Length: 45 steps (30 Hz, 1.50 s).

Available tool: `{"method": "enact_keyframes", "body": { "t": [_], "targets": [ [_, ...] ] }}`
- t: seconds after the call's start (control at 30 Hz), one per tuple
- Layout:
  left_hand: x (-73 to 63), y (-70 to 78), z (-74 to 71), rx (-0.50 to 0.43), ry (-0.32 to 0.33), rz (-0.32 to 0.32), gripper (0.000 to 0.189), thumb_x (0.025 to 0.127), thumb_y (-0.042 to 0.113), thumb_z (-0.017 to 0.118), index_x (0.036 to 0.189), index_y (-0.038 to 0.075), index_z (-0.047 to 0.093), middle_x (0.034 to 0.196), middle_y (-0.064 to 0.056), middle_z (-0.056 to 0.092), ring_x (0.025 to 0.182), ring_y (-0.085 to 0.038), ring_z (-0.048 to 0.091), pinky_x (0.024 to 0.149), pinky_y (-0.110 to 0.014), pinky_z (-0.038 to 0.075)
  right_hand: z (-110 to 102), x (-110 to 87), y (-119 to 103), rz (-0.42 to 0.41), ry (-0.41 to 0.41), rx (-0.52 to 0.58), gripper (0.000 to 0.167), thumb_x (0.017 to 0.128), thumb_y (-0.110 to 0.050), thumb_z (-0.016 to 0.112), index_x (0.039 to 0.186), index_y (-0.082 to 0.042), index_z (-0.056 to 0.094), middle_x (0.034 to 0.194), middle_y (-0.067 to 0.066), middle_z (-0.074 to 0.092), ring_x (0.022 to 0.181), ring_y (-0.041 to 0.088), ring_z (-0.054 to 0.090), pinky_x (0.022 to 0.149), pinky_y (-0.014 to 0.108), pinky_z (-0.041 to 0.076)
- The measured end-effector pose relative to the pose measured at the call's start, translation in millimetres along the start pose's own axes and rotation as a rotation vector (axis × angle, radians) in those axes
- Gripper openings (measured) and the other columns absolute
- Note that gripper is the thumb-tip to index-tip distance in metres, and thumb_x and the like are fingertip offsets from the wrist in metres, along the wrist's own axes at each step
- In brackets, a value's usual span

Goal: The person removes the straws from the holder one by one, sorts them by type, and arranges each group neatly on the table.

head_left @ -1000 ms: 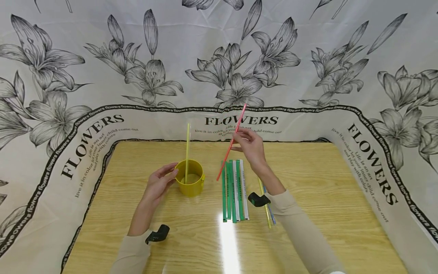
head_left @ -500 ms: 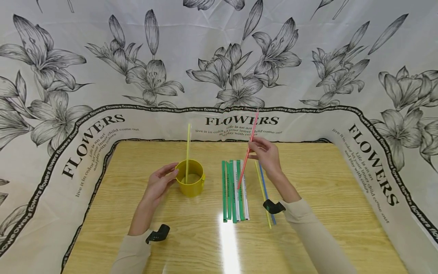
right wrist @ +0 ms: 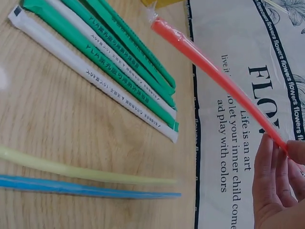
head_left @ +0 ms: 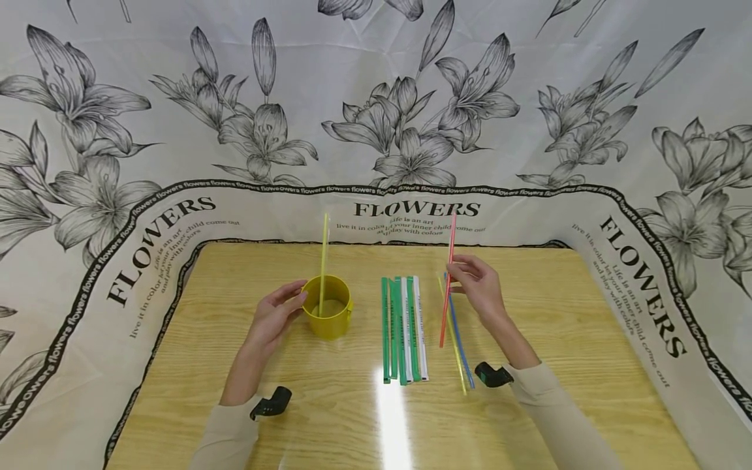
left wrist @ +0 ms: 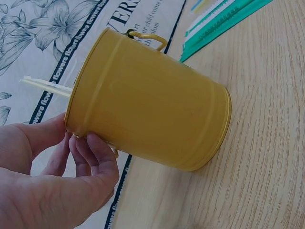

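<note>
A small yellow metal bucket with side handles stands on the table, and my left hand pinches its rim on the left side. In the left wrist view, the thumb and fingers lie at the rim. One yellow straw leans upright inside the bucket. My right hand pinches a red straw, wrapped in clear film, near its middle. It hangs steeply above a yellow straw and a blue straw that lie side by side on the table.
Several green and white paper-wrapped straws lie in a row between the bucket and the right hand. The wooden table ends at a white flowered cloth at the back and sides.
My right hand has moved right and toward me with the red straw, from above the wrapped straws to above the yellow and blue ones. The left hand stays at the bucket.
</note>
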<state>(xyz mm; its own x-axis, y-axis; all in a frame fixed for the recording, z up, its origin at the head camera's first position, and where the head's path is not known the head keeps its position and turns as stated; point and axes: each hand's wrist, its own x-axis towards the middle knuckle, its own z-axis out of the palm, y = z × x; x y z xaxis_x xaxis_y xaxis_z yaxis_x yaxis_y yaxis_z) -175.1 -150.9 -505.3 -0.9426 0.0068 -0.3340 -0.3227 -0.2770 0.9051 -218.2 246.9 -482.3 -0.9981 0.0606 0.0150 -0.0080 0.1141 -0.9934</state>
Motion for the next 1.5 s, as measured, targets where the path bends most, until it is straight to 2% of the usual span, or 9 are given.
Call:
{"method": "enact_keyframes", "body": {
  "t": [0.1, 0.3, 0.57, 0.87, 1.07, 1.3, 1.5],
  "targets": [
    [-0.3, -0.2, -0.2, 0.001, 0.000, 0.003, 0.043, 0.103, 0.006, 0.062, 0.145, -0.002, 0.054, 0.136, -0.011, 0.054, 0.106, -0.012, 0.064, 0.089, -0.023, 0.054, -6, -3.5, 5, 0.003, 0.002, -0.035, 0.040, 0.102, -0.017, 0.068, 0.135, 0.005, 0.060, 0.111, 0.012, 0.071, 0.087, 0.010, 0.069, 0.076, 0.034, 0.062],
    [-0.7, -0.4, 0.0, 0.011, -0.001, 0.008, 0.042, 0.104, 0.007, 0.062, 0.145, -0.002, 0.054, 0.138, -0.012, 0.054, 0.108, -0.013, 0.063, 0.090, -0.023, 0.054, -18, -11.4, 12, 0.025, -0.004, -0.055, 0.043, 0.102, -0.017, 0.067, 0.137, 0.006, 0.058, 0.100, -0.008, 0.071, 0.087, 0.008, 0.068, 0.075, 0.032, 0.062],
    [-0.1, -0.9, -0.1, -0.001, -0.006, 0.015, 0.042, 0.104, 0.005, 0.061, 0.144, -0.003, 0.054, 0.137, -0.013, 0.054, 0.108, -0.013, 0.063, 0.089, -0.023, 0.054, -33, -20.4, 28, 0.048, 0.003, -0.131, 0.043, 0.103, -0.019, 0.067, 0.137, 0.006, 0.060, 0.099, -0.011, 0.071, 0.088, 0.005, 0.067, 0.079, 0.036, 0.062],
    [0.6, -0.9, -0.5, 0.008, 0.001, 0.012, 0.041, 0.104, 0.006, 0.061, 0.144, -0.002, 0.055, 0.138, -0.013, 0.053, 0.108, -0.014, 0.062, 0.088, -0.022, 0.054, -46, -29.5, 52, 0.082, 0.008, -0.209, 0.045, 0.102, -0.023, 0.068, 0.137, 0.005, 0.062, 0.112, 0.010, 0.072, 0.088, 0.006, 0.068, 0.077, 0.033, 0.062],
    [0.4, 0.1, -0.9, 0.020, -0.002, 0.012, 0.042, 0.104, 0.006, 0.062, 0.144, -0.002, 0.055, 0.137, -0.012, 0.054, 0.107, -0.014, 0.062, 0.094, -0.027, 0.053, -49, -33.0, 65, 0.097, 0.019, -0.266, 0.045, 0.103, -0.024, 0.067, 0.135, 0.007, 0.062, 0.123, 0.029, 0.067, 0.089, 0.004, 0.070, 0.073, 0.027, 0.061],
    [0.1, -0.2, -0.7, 0.019, -0.006, 0.016, 0.042, 0.104, 0.006, 0.061, 0.144, -0.002, 0.055, 0.136, -0.011, 0.055, 0.107, -0.014, 0.063, 0.097, -0.030, 0.053, -51, -37.3, 77, 0.102, 0.005, -0.288, 0.042, 0.103, -0.019, 0.067, 0.133, 0.009, 0.063, 0.122, 0.032, 0.066, 0.087, 0.008, 0.071, 0.069, 0.025, 0.060],
    [-0.2, 0.1, -0.5, 0.017, -0.002, 0.013, 0.042, 0.104, 0.006, 0.061, 0.144, -0.002, 0.055, 0.135, -0.011, 0.055, 0.108, -0.015, 0.062, 0.095, -0.028, 0.053, -49, -37.1, 87, 0.094, 0.024, -0.347, 0.036, 0.101, -0.015, 0.069, 0.126, 0.011, 0.066, 0.113, 0.029, 0.071, 0.080, 0.003, 0.070, 0.065, 0.023, 0.060]
  ]
}}
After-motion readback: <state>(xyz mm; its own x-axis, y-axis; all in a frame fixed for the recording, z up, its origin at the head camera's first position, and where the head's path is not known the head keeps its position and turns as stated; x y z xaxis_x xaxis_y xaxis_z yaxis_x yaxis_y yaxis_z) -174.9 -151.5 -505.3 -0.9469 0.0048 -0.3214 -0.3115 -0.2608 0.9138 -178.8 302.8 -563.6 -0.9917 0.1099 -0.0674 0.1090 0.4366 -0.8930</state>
